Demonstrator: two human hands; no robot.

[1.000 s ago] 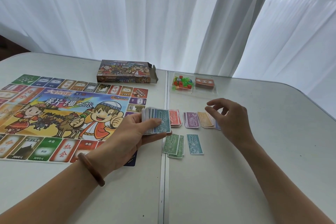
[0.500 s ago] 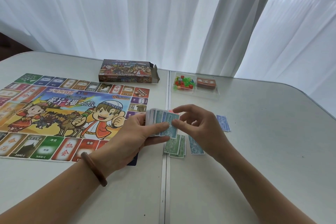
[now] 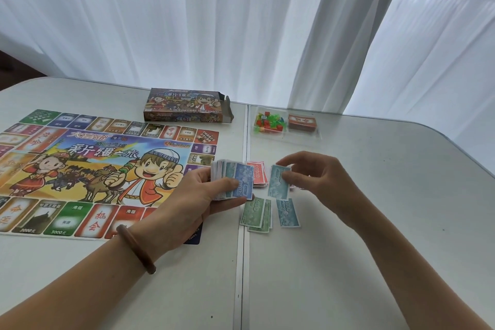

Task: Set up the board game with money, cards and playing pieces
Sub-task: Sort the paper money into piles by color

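My left arm comes in from 7 o'clock; my left hand (image 3: 198, 195) curls round a fat stack of money (image 3: 233, 182), thumb on top; the top bill is blue and says 2000, and its long side runs from 6 to 12 o'clock. My right arm comes in from 5 o'clock; my right hand (image 3: 321, 179) pinches one teal bill (image 3: 278, 182), long side up and down too, just at 3 o'clock of the stack. On the table (image 3: 401, 169) lie a red pile (image 3: 258, 174), a green pile (image 3: 255, 213) marked 500 and a teal pile (image 3: 288, 213) marked 1000; my right hand hides what is behind it. The board (image 3: 93, 169) lies at 9 o'clock, cut off at the edge; my left wrist covers its corner. At 12 o'clock are the box (image 3: 184, 106) and the playing pieces (image 3: 267, 123), too small to tell.
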